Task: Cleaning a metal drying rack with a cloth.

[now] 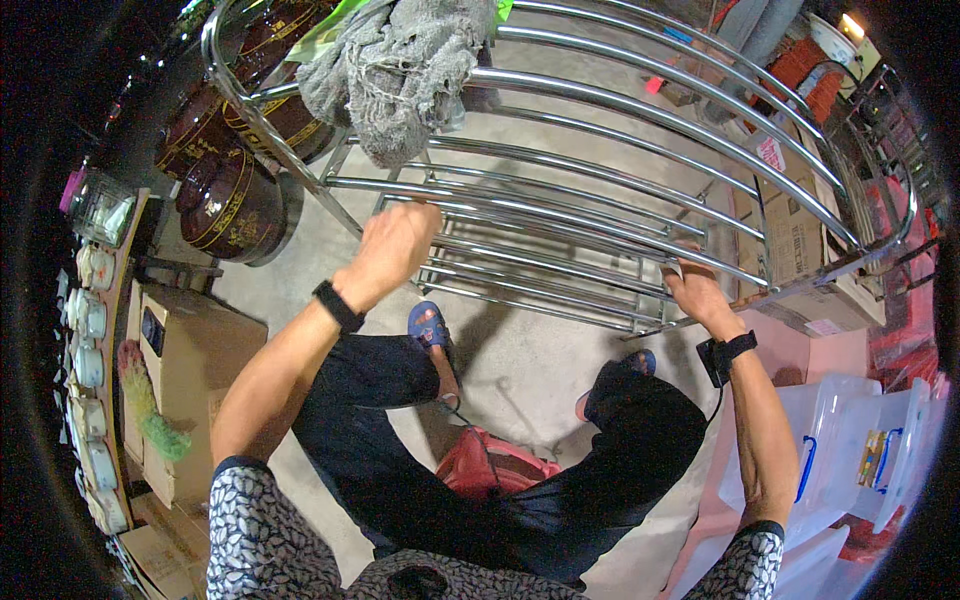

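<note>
A shiny metal rack (640, 150) made of curved tubular bars stands in front of me and spans the upper middle. My left hand (395, 248) is closed at the near left of the rack, curled around a bar; its fingertips are hidden. Toward the right end, my right hand (697, 293) has its fingers bent around a lower bar, with the thumb on the near side. A small pale patch shows by that thumb, too small to name. Over the rack's top left bars hangs a crumpled grey cloth (400, 75), apart from both hands.
Dark brown glazed jars (235, 205) stand at the far left. Nearer on that side are a cardboard box (190, 370) and a coloured duster (150, 405). On the right are another cardboard box (805, 240) and clear plastic bins (830, 430). A red stool (490, 462) is beneath me.
</note>
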Action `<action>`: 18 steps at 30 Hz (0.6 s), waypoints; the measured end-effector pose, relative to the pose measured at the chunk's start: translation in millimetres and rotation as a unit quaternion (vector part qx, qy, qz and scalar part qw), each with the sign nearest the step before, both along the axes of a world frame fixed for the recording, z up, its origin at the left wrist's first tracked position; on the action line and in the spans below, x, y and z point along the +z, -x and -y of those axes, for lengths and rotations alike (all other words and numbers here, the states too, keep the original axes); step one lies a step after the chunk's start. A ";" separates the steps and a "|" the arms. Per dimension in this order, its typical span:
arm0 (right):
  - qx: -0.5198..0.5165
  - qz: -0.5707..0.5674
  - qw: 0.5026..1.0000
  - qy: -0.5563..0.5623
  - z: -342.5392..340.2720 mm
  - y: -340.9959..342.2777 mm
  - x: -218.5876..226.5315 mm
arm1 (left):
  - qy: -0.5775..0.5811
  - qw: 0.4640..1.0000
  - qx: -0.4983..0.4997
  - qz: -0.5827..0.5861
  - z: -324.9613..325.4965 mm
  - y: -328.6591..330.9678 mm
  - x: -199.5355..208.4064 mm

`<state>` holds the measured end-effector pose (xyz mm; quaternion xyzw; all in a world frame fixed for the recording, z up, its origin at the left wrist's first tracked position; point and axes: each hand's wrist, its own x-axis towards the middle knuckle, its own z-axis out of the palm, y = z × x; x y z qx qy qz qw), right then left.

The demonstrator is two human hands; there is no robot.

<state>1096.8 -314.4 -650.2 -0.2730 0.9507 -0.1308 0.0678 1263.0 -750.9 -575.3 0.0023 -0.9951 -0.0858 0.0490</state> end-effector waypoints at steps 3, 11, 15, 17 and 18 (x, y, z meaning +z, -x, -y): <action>0.050 -0.071 0.995 -0.046 -18.7 15.8 -27.3 | -0.009 1.000 0.025 0.001 28.5 37.4 -37.1; -0.013 0.056 0.997 -0.042 26.6 37.4 -56.1 | 0.107 0.989 -0.071 -0.066 101.2 58.3 -113.3; 0.274 -0.531 0.752 -0.278 -189.6 98.9 -144.0 | 0.083 0.987 -0.122 -0.058 51.0 112.5 -131.4; 0.030 0.115 0.982 -0.150 35.2 47.5 -83.2 | 0.149 0.987 -0.040 0.052 97.7 63.0 -116.3; 0.014 0.105 0.981 -0.161 19.4 48.2 -71.8 | 0.138 0.988 -0.052 0.038 86.6 73.7 -112.2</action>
